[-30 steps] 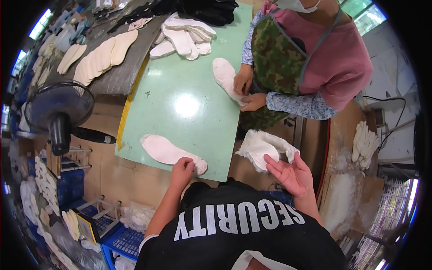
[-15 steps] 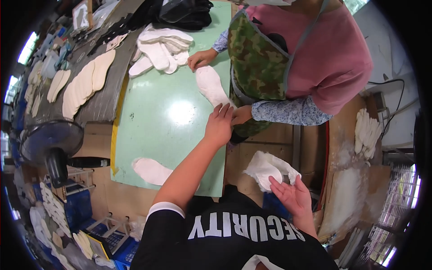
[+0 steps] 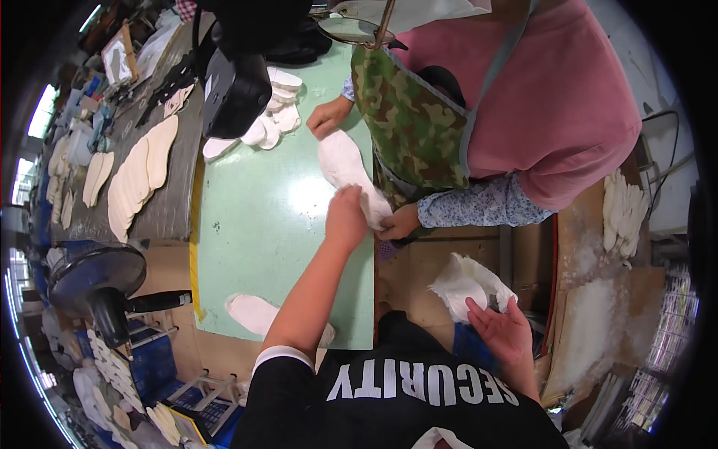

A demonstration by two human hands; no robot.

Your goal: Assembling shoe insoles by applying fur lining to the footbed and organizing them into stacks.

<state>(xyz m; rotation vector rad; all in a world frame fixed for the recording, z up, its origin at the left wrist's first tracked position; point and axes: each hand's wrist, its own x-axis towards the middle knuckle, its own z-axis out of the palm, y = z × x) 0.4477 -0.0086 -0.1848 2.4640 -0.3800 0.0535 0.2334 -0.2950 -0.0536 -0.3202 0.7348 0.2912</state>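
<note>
My left hand (image 3: 345, 218) is closed with curled fingers on the near-left edge of a white foot-shaped insole (image 3: 338, 159), over the right side of the green table. A co-worker facing me holds the same insole: one hand (image 3: 329, 117) at its far end, the other (image 3: 400, 222) at its near end. My right hand (image 3: 505, 329), palm up, holds a white fluffy-edged piece of fabric (image 3: 458, 288) between thumb and fingers, off the table's right side. Partly behind my left forearm, another white insole (image 3: 250, 310) lies on the table.
The green table (image 3: 247, 247) carries a pile of white insoles (image 3: 278, 120) at its far end, partly hidden by a large black object (image 3: 238, 93). Cream insoles (image 3: 142, 179) lie on the dark table at left. A black fan (image 3: 97, 277) stands near the table's left edge.
The view has shifted. My left hand's fingers, spread on the insole before, are now curled at its edge. The co-worker's near hand shows more fully. The black object hangs closer over the pile.
</note>
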